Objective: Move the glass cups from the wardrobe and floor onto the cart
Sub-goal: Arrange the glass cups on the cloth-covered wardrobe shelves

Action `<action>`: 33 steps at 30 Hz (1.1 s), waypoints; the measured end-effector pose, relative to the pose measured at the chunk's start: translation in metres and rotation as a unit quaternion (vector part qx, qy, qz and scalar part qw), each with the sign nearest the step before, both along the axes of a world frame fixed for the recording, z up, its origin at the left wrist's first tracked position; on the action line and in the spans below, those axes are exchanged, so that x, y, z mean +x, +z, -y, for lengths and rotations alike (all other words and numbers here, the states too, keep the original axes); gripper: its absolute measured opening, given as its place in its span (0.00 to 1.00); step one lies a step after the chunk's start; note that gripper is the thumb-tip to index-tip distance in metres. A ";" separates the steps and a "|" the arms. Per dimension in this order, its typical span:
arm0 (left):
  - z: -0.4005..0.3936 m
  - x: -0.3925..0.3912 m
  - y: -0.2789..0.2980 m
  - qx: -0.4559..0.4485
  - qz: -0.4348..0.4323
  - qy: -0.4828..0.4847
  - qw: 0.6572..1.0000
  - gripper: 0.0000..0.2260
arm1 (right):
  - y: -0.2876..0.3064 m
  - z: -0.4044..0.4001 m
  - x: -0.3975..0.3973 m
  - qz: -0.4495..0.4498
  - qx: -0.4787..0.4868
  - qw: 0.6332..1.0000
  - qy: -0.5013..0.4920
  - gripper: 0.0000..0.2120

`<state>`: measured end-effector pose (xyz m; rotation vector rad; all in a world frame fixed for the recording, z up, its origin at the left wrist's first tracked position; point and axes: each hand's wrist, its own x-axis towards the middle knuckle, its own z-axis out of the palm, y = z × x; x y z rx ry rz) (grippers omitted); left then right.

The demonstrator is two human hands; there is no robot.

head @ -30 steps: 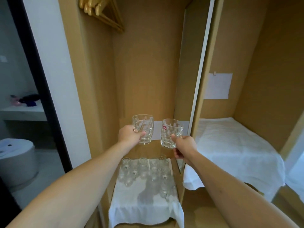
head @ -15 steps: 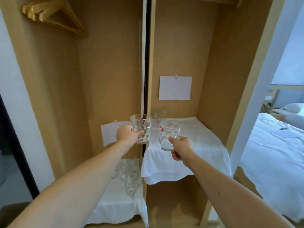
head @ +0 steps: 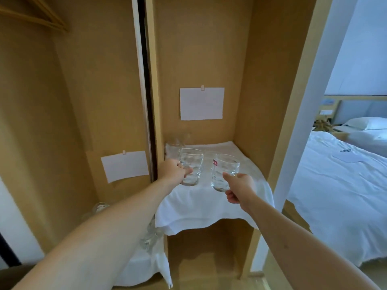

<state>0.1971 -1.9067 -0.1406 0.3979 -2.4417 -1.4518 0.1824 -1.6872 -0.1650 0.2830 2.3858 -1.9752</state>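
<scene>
My left hand (head: 173, 171) grips a dimpled glass mug (head: 192, 164) by its handle. My right hand (head: 238, 188) holds a second glass mug (head: 224, 170) with a small red sticker near its rim. Both mugs hang upright above the white cloth (head: 209, 206) that covers the shelf in the wardrobe's right compartment. Another glass cup (head: 174, 143) stands at the back left of that shelf. Several more glass cups (head: 150, 237) sit low in the left compartment, mostly hidden behind my left forearm. No cart is in view.
A wooden divider (head: 150, 101) separates the two wardrobe compartments. White paper sheets (head: 202, 103) are clipped to the back panels. Wooden hangers (head: 41, 15) hang at the top left. A bed with white sheets (head: 339, 185) lies to the right, past the wardrobe's side panel.
The view has swung right from the left compartment to the right one. Both hands have carried their mugs to the right, over the white-clothed shelf.
</scene>
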 end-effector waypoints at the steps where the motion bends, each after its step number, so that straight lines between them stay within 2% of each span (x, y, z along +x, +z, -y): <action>1: -0.002 -0.011 0.000 0.002 -0.001 -0.004 1.000 0.13 | 0.000 -0.003 -0.009 0.001 0.006 1.000 -0.004 0.10; 5: -0.007 -0.063 0.000 0.028 -0.006 -0.019 0.999 0.10 | 0.000 -0.010 -0.054 0.009 0.004 1.000 -0.014 0.12; 9: -0.006 -0.118 -0.004 0.036 -0.002 -0.014 0.999 0.13 | 0.002 -0.008 -0.102 0.016 0.023 0.999 -0.028 0.12; 16: 0.008 -0.197 -0.009 0.035 0.025 0.001 0.999 0.10 | 0.005 0.011 -0.174 0.017 0.050 0.997 -0.047 0.10; 21: 0.013 -0.232 -0.020 0.047 0.036 0.011 0.998 0.08 | -0.003 0.018 -0.208 0.027 0.050 0.997 -0.045 0.11; 33: -0.002 -0.294 -0.038 0.034 0.069 0.071 0.995 0.13 | -0.024 0.004 -0.305 0.056 0.017 0.998 0.021 0.13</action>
